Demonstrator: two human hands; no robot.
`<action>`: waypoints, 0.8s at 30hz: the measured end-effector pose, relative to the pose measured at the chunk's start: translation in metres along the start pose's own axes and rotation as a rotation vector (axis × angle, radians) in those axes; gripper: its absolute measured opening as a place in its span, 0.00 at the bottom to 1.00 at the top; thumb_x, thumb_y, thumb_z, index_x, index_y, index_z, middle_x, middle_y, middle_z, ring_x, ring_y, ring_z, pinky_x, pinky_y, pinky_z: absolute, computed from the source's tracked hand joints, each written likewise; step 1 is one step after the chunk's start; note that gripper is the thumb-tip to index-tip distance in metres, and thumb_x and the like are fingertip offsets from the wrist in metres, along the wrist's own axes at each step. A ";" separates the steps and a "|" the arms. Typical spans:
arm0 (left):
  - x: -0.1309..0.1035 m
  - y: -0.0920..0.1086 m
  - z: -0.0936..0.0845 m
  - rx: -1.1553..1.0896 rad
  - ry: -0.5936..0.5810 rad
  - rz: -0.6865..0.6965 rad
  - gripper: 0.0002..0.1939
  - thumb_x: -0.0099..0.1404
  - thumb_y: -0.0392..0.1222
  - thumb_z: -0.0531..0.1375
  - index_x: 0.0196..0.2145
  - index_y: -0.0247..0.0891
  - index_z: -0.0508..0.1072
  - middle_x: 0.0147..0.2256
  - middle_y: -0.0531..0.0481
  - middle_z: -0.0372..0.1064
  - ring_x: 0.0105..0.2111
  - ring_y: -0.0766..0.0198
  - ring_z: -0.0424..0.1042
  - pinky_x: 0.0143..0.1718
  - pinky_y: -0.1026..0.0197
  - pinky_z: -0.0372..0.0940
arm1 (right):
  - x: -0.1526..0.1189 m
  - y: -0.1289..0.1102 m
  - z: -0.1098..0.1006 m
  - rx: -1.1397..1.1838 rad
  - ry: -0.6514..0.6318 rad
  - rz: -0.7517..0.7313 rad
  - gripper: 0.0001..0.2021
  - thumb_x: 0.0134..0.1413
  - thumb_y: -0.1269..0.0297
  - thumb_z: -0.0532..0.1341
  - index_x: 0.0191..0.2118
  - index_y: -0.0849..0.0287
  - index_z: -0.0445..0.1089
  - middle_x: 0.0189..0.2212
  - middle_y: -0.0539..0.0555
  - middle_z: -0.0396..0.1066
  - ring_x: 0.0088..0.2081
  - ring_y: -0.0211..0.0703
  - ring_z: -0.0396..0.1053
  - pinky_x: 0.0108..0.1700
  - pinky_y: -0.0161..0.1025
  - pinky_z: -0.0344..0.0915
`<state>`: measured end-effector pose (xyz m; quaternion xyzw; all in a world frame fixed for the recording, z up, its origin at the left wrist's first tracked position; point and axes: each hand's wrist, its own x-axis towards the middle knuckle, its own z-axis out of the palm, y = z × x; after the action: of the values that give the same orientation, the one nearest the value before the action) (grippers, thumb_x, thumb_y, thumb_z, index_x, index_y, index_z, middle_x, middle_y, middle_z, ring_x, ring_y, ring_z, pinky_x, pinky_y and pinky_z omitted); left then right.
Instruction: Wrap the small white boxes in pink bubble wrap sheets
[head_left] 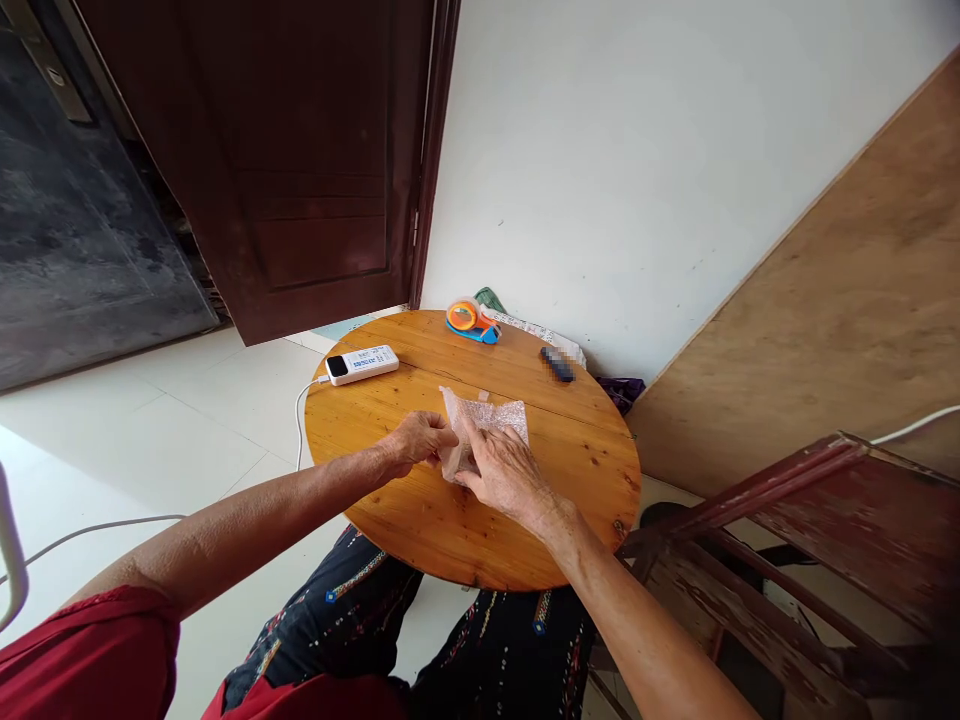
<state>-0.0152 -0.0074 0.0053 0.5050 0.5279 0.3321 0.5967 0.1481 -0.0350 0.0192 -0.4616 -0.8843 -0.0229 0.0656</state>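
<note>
A piece of clear bubble wrap (512, 416) lies on the round wooden table (570, 490), its left part raised and folded over. My left hand (421, 440) pinches the wrap's left edge between thumb and fingers. Over the middle of the wrap rests my right hand (504, 470), fingers spread and pressing on it. Whether anything lies inside the wrap cannot be made out under the hands.
A white power bank (363, 365) with a cable is at the table's left. An orange and blue tape dispenser (472, 320) stands at the back, a dark blurred object (557, 364) at the back right. A wooden chair (810, 560) is on the right.
</note>
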 end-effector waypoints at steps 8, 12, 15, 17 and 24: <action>-0.004 0.005 0.015 -0.003 -0.095 0.074 0.06 0.49 0.28 0.55 0.18 0.34 0.66 0.15 0.56 0.63 0.17 0.71 0.63 0.22 0.68 0.60 | 0.002 -0.003 -0.002 0.085 -0.003 0.079 0.38 0.51 0.62 0.68 0.64 0.61 0.52 0.44 0.62 0.76 0.47 0.55 0.71 0.49 0.46 0.57; -0.009 0.008 0.014 0.101 -0.185 0.107 0.09 0.45 0.28 0.53 0.23 0.32 0.73 0.17 0.56 0.66 0.20 0.69 0.65 0.25 0.67 0.62 | -0.002 0.000 -0.006 0.168 0.002 0.088 0.33 0.50 0.59 0.68 0.60 0.60 0.58 0.44 0.61 0.75 0.47 0.54 0.71 0.48 0.45 0.59; -0.011 0.008 0.014 0.316 -0.144 0.174 0.14 0.46 0.28 0.54 0.28 0.32 0.77 0.19 0.56 0.67 0.21 0.69 0.65 0.25 0.67 0.60 | -0.017 0.011 -0.011 0.270 0.056 0.048 0.27 0.53 0.60 0.65 0.58 0.57 0.61 0.47 0.59 0.74 0.50 0.53 0.70 0.49 0.46 0.61; -0.010 0.007 0.016 0.489 -0.105 0.259 0.12 0.49 0.30 0.56 0.29 0.33 0.78 0.21 0.55 0.68 0.22 0.69 0.65 0.26 0.67 0.59 | -0.031 0.023 -0.011 0.334 0.166 0.119 0.24 0.54 0.64 0.62 0.57 0.55 0.62 0.48 0.58 0.74 0.50 0.51 0.70 0.51 0.47 0.62; -0.010 0.001 0.022 0.867 -0.021 0.518 0.09 0.56 0.33 0.59 0.29 0.37 0.80 0.39 0.46 0.73 0.36 0.60 0.73 0.40 0.63 0.66 | -0.077 0.057 0.020 0.602 0.209 0.694 0.25 0.52 0.52 0.62 0.53 0.60 0.67 0.44 0.60 0.76 0.36 0.47 0.74 0.39 0.45 0.69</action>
<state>0.0039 -0.0224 0.0074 0.8240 0.4687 0.2142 0.2356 0.2369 -0.0630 -0.0119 -0.6855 -0.6338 0.2118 0.2890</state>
